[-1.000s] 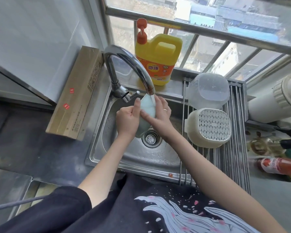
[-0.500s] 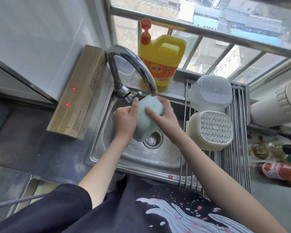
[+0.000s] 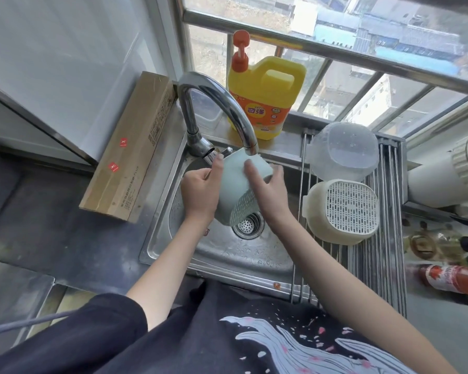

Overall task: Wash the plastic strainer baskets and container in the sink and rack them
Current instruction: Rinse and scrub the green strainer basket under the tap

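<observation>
green strainer basket (image 3: pixel 241 190): over the sink (image 3: pixel 227 255), above the drain (image 3: pixel 247 225), top end just under the faucet (image 3: pixel 216 109) spout — tilted, perforated base facing down toward me.
left hand (image 3: pixel 200 193): my fingers curl round its left wall, thumb up by the rim.
right hand (image 3: pixel 268 190): fingers lie fairly straight across its outer side, pressing — not curled.
method: i judge it best to turn the basket slowly under the spout so every slot rinses.
rack (image 3: pixel 376 252), sink's right edge: white strainer basket (image 3: pixel 343 209) and clear container (image 3: pixel 343 152) lie upturned.
</observation>
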